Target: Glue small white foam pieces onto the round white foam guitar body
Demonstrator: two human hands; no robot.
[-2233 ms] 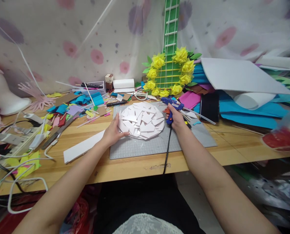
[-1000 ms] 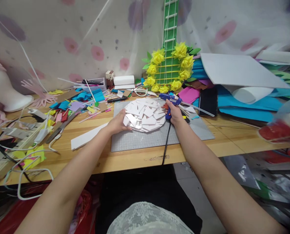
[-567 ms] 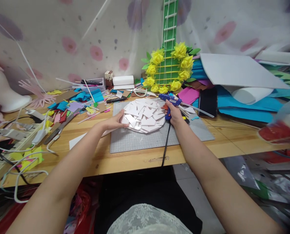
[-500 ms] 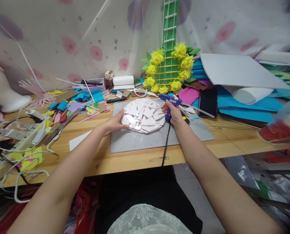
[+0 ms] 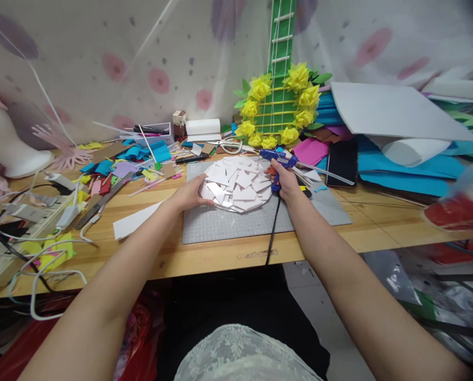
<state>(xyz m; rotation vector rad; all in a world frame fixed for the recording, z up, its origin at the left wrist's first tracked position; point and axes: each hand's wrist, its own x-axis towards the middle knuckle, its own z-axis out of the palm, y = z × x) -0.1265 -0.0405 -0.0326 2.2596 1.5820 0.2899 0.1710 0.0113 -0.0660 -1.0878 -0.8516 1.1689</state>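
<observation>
A round white disc covered with overlapping angular white pieces lies on a grey cutting mat. My left hand grips its left rim, with the thumb along the near edge and the fingers farther back. In my right hand is a blue hot glue gun, held at the disc's right edge with its nozzle toward the left. A clear glue stick sticks out of the gun's back, and its black cord runs down over the table's front edge. The right fingertips are partly hidden by the gun.
Behind the mat stands a green guitar shape with yellow flowers. Scissors and coloured scraps lie at the back left. White cables and a power strip crowd the left. A black phone and stacked sheets lie right.
The whole view has shifted slightly, so the scene sits a little higher and farther right. Both hands keep their places at the disc, and the glue gun stays in the right hand.
</observation>
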